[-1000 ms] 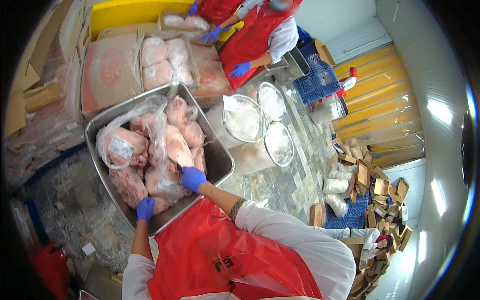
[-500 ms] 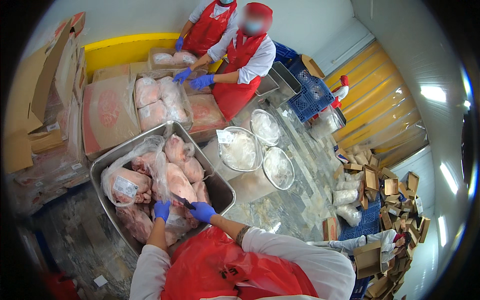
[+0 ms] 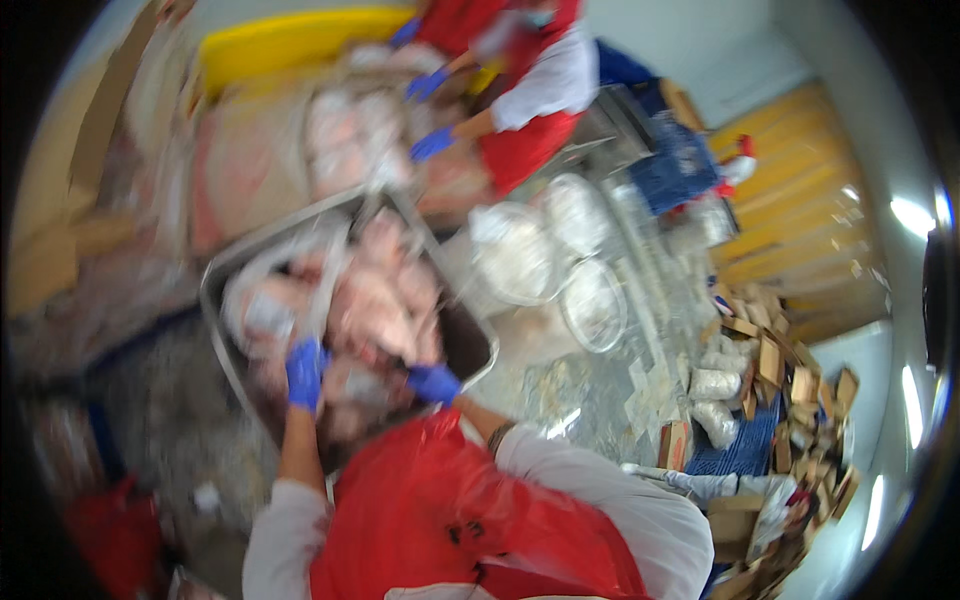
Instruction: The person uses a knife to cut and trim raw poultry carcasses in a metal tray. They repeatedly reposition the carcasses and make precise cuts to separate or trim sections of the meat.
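A grey metal tub [image 3: 470, 365] in front of me holds several pink pieces of raw meat [image 3: 368, 305], some in clear plastic. Motion blurs them. My left hand [image 3: 305, 373], in a blue glove, is closed at the lower end of a strip of clear plastic bag [image 3: 322, 300] over the meat on the tub's left side. At the near right of the meat is my blue-gloved right hand [image 3: 434, 383], wrapped round a dark-handled knife [image 3: 396, 364]. Its blade is too smeared to make out.
Cartons [image 3: 245, 165] and a carton of bagged meat [image 3: 355, 140] stand beyond the tub, where a co-worker's gloved hands [image 3: 430, 143] reach in. Round plastic-lined bins [image 3: 515, 255] stand to the right. Flattened cardboard [image 3: 110, 160] rises at left; blue crates [image 3: 675, 165] are farther off.
My hands have moved apart and farther over the tub, the left toward its left side. The co-worker's hands have spread apart. The whole view has shifted and become blurred.
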The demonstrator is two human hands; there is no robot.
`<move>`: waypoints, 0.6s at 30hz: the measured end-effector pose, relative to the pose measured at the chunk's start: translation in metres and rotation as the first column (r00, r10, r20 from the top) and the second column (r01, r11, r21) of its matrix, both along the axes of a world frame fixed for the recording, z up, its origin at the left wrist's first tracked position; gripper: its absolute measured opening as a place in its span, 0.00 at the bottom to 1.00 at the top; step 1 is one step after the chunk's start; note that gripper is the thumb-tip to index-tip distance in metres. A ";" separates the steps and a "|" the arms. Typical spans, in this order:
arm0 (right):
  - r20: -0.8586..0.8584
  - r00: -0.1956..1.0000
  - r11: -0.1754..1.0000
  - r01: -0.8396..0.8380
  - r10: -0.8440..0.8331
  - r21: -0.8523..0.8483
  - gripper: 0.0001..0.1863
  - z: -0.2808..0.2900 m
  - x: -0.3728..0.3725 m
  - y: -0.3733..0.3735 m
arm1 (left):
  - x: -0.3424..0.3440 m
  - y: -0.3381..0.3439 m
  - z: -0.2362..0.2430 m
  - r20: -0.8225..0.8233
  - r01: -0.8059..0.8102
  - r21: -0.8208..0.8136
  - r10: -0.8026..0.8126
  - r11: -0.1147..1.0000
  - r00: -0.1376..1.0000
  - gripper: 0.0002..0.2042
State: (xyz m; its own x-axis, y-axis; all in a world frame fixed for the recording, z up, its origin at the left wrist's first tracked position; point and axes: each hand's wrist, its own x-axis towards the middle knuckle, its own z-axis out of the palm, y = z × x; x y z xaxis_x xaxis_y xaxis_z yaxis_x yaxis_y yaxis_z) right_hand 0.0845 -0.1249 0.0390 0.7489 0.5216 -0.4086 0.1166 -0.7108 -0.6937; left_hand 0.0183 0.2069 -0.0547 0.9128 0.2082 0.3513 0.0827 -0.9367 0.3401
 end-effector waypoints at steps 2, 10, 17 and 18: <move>0.049 0.997 0.997 -0.059 0.057 0.040 0.21 0.000 0.018 -0.019 | -0.003 0.028 0.075 0.096 -0.138 -0.196 0.159 0.971 0.983 0.09; -0.476 0.846 0.964 0.266 -0.242 -0.018 0.28 0.036 0.003 0.024 | -0.226 0.219 0.045 -0.045 0.526 -0.831 0.964 -0.182 0.263 0.35; -0.348 0.905 0.969 0.246 -0.244 -0.039 0.27 0.068 -0.002 0.011 | -0.300 0.099 -0.022 -0.550 0.025 -0.794 0.737 -0.607 0.393 0.51; -0.311 0.925 0.976 0.213 -0.218 -0.048 0.26 0.070 -0.003 0.011 | -0.291 0.077 -0.025 -0.621 -0.095 -0.767 0.698 -0.634 0.356 0.48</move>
